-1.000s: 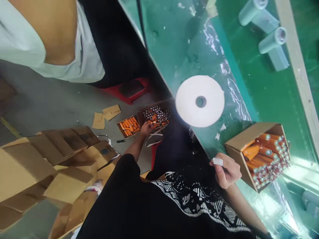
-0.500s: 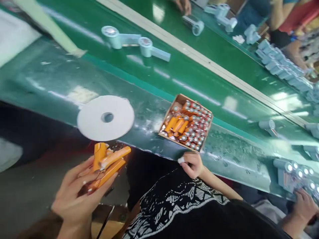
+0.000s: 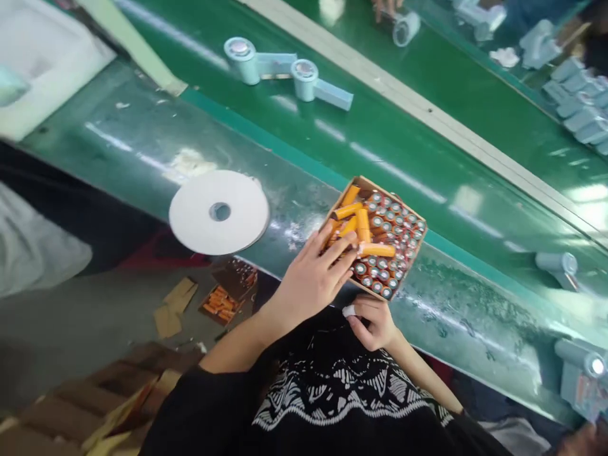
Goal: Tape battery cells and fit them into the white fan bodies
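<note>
My left hand point(image 3: 316, 272) is at the near left side of an open cardboard box point(image 3: 368, 184), its fingers extended, slightly bent and a little apart over the orange battery cells point(image 3: 363, 225) inside. My fingertips are right by the loose cells, but my hand hides what lies beneath it, so I cannot tell whether I grip one. Several cells lie on their sides at crossing angles, one of them on top of the upright cells; the others stand packed together with their round grey ends up, filling the right and near parts of the box.

My right hand point(image 3: 373, 323) is just below the near corner of the box, at the edge of the green bench point(image 3: 456, 288). Its fingers are curled into a loose fist, the thumb close to the white wrap point(image 3: 349, 311) on one fingertip.

The box sits on the bench beside the green conveyor belt point(image 3: 408, 152). Left of it, apart from my left hand, lies a large white reel point(image 3: 220, 233) with a hole in its middle. Two light blue devices point(image 3: 304, 79) rest on the belt. Down on the floor, a smaller box point(image 3: 204, 310) holds more orange cells, near some flat cardboard pieces point(image 3: 168, 322).
</note>
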`<state>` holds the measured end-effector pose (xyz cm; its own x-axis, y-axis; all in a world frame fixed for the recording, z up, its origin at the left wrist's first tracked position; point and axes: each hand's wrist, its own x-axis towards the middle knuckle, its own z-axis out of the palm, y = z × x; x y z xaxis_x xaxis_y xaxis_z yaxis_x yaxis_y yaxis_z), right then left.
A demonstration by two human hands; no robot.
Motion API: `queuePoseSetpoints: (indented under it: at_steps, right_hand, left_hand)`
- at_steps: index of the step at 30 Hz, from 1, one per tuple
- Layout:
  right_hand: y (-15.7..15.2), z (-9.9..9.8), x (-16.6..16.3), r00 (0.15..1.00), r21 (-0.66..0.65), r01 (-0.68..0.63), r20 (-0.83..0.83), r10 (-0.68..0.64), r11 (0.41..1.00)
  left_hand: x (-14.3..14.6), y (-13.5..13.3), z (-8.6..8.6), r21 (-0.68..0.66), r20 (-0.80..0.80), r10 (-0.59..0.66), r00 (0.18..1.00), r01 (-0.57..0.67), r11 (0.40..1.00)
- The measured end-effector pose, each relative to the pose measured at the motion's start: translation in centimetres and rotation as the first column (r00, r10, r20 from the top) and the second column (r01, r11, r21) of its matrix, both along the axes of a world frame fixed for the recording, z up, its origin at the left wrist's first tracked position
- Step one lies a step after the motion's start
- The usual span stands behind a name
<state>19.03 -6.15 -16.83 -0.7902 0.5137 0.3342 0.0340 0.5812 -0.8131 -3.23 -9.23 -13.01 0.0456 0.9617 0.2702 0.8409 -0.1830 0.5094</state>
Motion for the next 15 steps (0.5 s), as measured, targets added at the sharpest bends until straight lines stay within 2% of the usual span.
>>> queuePoseSetpoints:
  at_steps: [2, 3, 5, 6, 7, 8, 10, 12, 13, 15]
  right_hand:
    - [0.0, 0.3, -0.4, 0.998, 0.021, -0.02, 0.056, 0.018, 1.0]
    - [0.1, 0.4, -0.6, 0.995, 0.048, -0.035, 0.097, 0.03, 0.998]
    - [0.3, 0.3, -0.9, 0.988, 0.136, -0.059, 0.152, 0.038, 0.989]
    - [0.5, 0.1, -1.1, 0.987, 0.184, -0.068, 0.159, 0.039, 0.981]
    - [0.7, -0.1, -1.2, 0.986, 0.226, -0.082, 0.16, 0.046, 0.971]
    - [0.9, -0.3, -1.2, 0.984, 0.259, -0.103, 0.169, 0.06, 0.96]
    - [1.2, -0.6, -1.2, 0.97, 0.305, -0.158, 0.227, 0.089, 0.939]
    - [1.3, -0.8, -1.2, 0.946, 0.352, -0.202, 0.31, 0.089, 0.914]
    - [1.3, -0.8, -1.1, 0.936, 0.382, -0.211, 0.344, 0.073, 0.9]
    - [1.2, -0.9, -1.0, 0.919, 0.447, -0.225, 0.394, 0.036, 0.866]
  left_hand:
    - [-0.7, -3.3, -1.6, 0.064, 0.029, 0.01, 1.0, -0.012, 0.998]
    - [-1.1, -4.9, -3.2, 0.1, 0.085, 0.0, 0.996, -0.008, 0.995]
    - [-2.2, -8.3, -7.9, 0.099, 0.293, 0.096, 0.951, -0.13, 0.987]
    - [-2.9, -10.1, -10.8, 0.035, 0.404, 0.222, 0.887, -0.258, 0.966]
    - [-3.8, -11.8, -14.0, -0.097, 0.473, 0.428, 0.77, -0.438, 0.894]
    - [-4.7, -13.6, -17.2, -0.217, 0.471, 0.6, 0.646, -0.574, 0.789]
    - [-6.8, -16.7, -23.3, -0.401, 0.39, 0.827, 0.405, -0.734, 0.548]
    - [-9.0, -19.1, -28.6, -0.538, 0.292, 0.928, 0.232, -0.762, 0.36]
    - [-10.1, -19.8, -31.0, -0.602, 0.244, 0.955, 0.17, -0.746, 0.286]
    - [-12.2, -20.6, -35.1, -0.705, 0.163, 0.981, 0.103, -0.684, 0.189]
